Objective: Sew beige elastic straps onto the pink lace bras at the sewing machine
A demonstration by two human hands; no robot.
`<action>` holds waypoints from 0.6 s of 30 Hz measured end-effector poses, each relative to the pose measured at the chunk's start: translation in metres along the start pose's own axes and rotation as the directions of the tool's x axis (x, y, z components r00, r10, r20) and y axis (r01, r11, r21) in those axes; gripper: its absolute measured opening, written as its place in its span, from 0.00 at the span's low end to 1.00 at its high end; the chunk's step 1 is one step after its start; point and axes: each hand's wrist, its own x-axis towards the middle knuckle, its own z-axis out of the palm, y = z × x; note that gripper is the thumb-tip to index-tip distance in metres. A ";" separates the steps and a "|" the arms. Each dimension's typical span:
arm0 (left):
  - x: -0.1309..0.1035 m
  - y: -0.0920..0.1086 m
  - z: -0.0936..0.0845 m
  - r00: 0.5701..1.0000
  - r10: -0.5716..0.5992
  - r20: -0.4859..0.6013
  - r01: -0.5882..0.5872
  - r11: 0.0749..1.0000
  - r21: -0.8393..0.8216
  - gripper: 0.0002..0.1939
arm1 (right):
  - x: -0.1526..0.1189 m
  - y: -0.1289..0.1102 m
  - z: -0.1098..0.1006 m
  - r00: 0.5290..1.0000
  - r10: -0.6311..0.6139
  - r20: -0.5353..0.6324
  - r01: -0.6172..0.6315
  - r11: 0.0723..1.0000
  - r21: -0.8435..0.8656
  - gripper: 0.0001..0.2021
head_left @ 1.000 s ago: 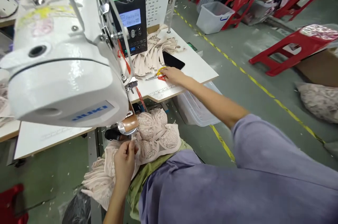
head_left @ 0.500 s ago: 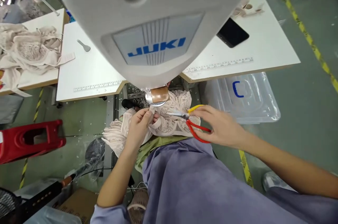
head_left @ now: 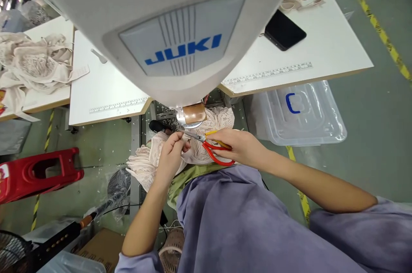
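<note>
Pale beige lace bras [head_left: 210,118] lie bunched in my lap below the sewing machine head [head_left: 180,45]. My left hand [head_left: 173,150] pinches a bit of the bra fabric between thumb and fingers. My right hand [head_left: 240,144] holds scissors [head_left: 214,149] with one red and one yellow handle. Their blades point left and lie at my left fingertips, over the pinched fabric. Whether the blades touch the cloth I cannot tell. A fan of stacked lace pieces [head_left: 143,165] hangs to the left of my left hand.
White table halves with printed rulers flank the machine; a black phone [head_left: 285,30] lies on the right one. More beige bras [head_left: 35,62] are heaped at far left. A clear lidded bin [head_left: 305,114] stands right, a red stool [head_left: 41,174] left, and a fan [head_left: 14,247] lower left.
My right hand has moved left with the scissors, bringing the blades up to my left fingertips. The left hand stays pinched in nearly the same place. The view has shifted slightly.
</note>
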 end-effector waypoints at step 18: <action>0.004 0.016 -0.017 0.996 0.020 0.086 -0.027 0.996 0.083 0.11 | 0.011 -0.009 0.014 0.994 0.087 -0.059 -0.071 0.970 0.234 0.19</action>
